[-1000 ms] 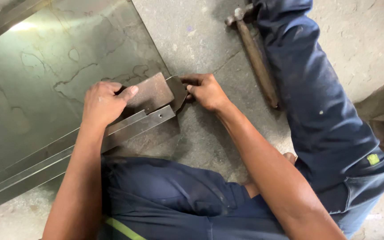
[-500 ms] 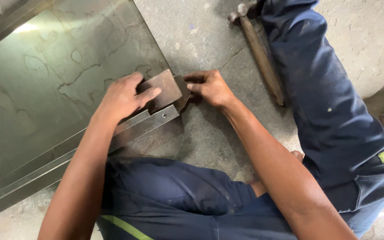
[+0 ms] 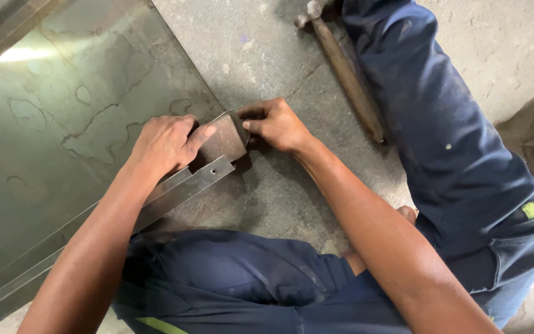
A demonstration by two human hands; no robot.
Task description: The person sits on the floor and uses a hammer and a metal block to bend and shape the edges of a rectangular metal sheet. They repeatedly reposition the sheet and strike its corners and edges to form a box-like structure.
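Note:
A small brown block (image 3: 224, 139) rests on the end of a long metal channel (image 3: 180, 192) that runs along the edge of a large glass sheet (image 3: 63, 111) lying on the concrete floor. My left hand (image 3: 165, 145) presses down on the block's left side, thumb laid across its top. My right hand (image 3: 276, 124) grips the block's right end with fingers and thumb. Both hands touch the block at the channel's end, near the sheet's lower right corner.
A hammer with a wooden handle (image 3: 347, 74) lies on the concrete floor (image 3: 248, 43) behind my right hand, its head partly under my blue trouser leg (image 3: 440, 136). My other leg (image 3: 230, 284) lies folded below the channel.
Both hands and the block have stayed together at the channel's end. My left thumb has slid further over the block's top, and the view has shifted slightly.

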